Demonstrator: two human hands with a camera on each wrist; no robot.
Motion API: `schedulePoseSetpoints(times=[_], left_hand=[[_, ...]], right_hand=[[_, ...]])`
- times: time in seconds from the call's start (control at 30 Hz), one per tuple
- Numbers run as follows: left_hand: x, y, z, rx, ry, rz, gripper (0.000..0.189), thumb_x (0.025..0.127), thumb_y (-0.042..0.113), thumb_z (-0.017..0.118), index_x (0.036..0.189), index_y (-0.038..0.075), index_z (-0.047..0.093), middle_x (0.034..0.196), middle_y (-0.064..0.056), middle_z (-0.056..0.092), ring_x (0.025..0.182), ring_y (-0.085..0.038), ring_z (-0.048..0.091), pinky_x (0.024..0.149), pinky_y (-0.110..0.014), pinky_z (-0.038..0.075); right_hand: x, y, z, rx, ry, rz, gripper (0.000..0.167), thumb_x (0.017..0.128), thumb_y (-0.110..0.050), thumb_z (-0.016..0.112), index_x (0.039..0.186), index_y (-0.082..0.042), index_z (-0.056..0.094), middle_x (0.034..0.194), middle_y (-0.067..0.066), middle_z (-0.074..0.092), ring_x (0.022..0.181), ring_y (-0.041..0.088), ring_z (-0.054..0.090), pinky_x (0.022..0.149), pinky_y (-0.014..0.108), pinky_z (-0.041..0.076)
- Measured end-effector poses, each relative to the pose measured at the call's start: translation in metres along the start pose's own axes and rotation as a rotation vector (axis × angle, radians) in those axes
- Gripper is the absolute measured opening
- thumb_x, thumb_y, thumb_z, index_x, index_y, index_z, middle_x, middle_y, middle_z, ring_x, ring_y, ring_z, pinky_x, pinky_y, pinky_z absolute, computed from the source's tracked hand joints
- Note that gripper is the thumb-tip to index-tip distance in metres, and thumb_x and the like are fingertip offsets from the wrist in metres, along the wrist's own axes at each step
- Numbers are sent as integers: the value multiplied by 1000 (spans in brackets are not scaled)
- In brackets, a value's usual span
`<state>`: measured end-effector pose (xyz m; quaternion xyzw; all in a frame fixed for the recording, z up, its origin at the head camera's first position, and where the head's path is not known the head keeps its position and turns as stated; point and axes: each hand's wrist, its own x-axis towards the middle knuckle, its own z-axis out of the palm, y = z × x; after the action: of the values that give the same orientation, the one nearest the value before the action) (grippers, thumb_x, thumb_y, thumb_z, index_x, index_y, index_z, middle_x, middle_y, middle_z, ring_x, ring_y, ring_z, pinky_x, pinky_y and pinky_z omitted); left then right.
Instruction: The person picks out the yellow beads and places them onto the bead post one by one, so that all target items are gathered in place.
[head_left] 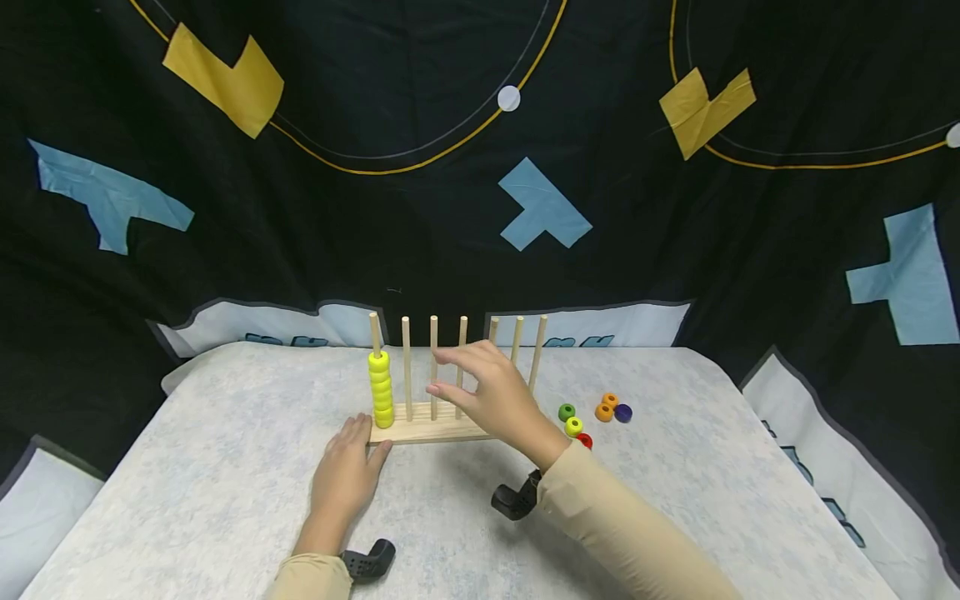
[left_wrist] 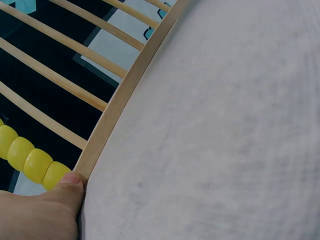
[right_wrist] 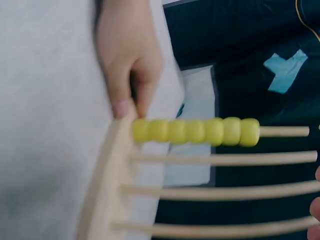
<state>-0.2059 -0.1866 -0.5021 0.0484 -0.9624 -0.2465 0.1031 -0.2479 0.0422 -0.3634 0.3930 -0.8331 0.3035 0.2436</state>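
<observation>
A wooden rack (head_left: 435, 429) with several upright pegs stands on the table. Its leftmost peg carries a stack of yellow beads (head_left: 381, 392), and bare peg shows above them. My left hand (head_left: 347, 471) rests at the rack's left end, its thumb (left_wrist: 70, 187) against the base beside the lowest bead. Over the middle pegs hovers my right hand (head_left: 495, 392), thumb and index finger spread apart; I see no bead between them. Only bits of its fingers (right_wrist: 315, 207) enter the right wrist view at the edge. The other pegs show no beads, though this hand partly covers some.
Right of the rack lie loose beads: a green bead (head_left: 566, 412), a yellow bead (head_left: 573, 427), a red bead (head_left: 585, 441), two orange beads (head_left: 604, 412) and a purple bead (head_left: 622, 412). Behind the pale table (head_left: 225, 467) hangs a dark curtain (head_left: 420, 233).
</observation>
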Motion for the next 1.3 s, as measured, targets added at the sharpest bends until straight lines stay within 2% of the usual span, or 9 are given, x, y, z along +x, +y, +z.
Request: schedulePoseSetpoints(times=[0.2,0.27,0.3,0.43,0.5,0.8,0.93,1.1,1.3], left_hand=[[-1,-1,0,8,7,22,66,102,36,53,149,-7,36,156,-25,36,148,-42,29,124,-55,22],[0,-1,0,10,7,25,65,103,36,53,149,-8,36,156,-25,36,148,-42,29,124,-55,22],[0,-1,0,10,5,25,66,103,36,53,149,-7,36,156,-25,35,148,-42,29,124,-55,22],[0,-2,0,8,-5,21,66,103,36,52,149,-7,35,157,-25,34,149,-41,28,124,-55,21],[1,-2,0,7,-7,18,66,103,36,52,150,-7,34,157,-24,34,149,-41,27,124,-54,20],[1,-2,0,9,7,31,66,102,35,53,149,-8,35,156,-26,35,148,-42,29,124,-55,22],[0,-1,-1,11,7,28,66,103,35,53,149,-8,35,156,-26,35,148,-43,28,124,-56,21],[0,-2,-1,13,1,21,66,103,35,53,149,-8,35,156,-26,34,148,-43,28,123,-57,21],[1,-1,2,8,12,20,66,102,36,54,149,-7,36,156,-25,35,148,-42,29,124,-56,22]], right_hand=[[-36,20,-12,16,-60,103,44,85,-33,79,125,-17,69,120,-5,72,112,11,63,99,35,55],[-47,29,-16,14,-69,133,44,85,-34,79,125,-17,69,119,-5,72,113,12,64,105,38,52],[-52,33,-19,11,-75,149,43,86,-34,79,125,-17,70,119,-6,72,112,12,63,101,36,54],[-74,51,-27,-1,-91,224,44,86,-38,78,125,-21,69,120,-7,71,115,13,62,100,39,54],[-85,59,-31,-12,-102,268,44,86,-39,78,126,-22,69,121,-8,70,116,13,61,94,39,56],[-129,93,-47,-122,-127,443,46,84,-33,81,125,-16,69,122,-2,70,117,23,63,98,47,55],[-142,103,-52,-162,-149,550,48,84,-33,80,126,-13,68,127,5,67,123,32,59,101,56,51],[-150,115,-52,-194,-187,665,52,86,-36,78,129,-11,66,133,11,64,128,36,55,105,59,47],[-154,126,-45,-207,-196,666,53,86,-39,77,127,-8,67,128,11,67,124,35,58,103,57,49]])
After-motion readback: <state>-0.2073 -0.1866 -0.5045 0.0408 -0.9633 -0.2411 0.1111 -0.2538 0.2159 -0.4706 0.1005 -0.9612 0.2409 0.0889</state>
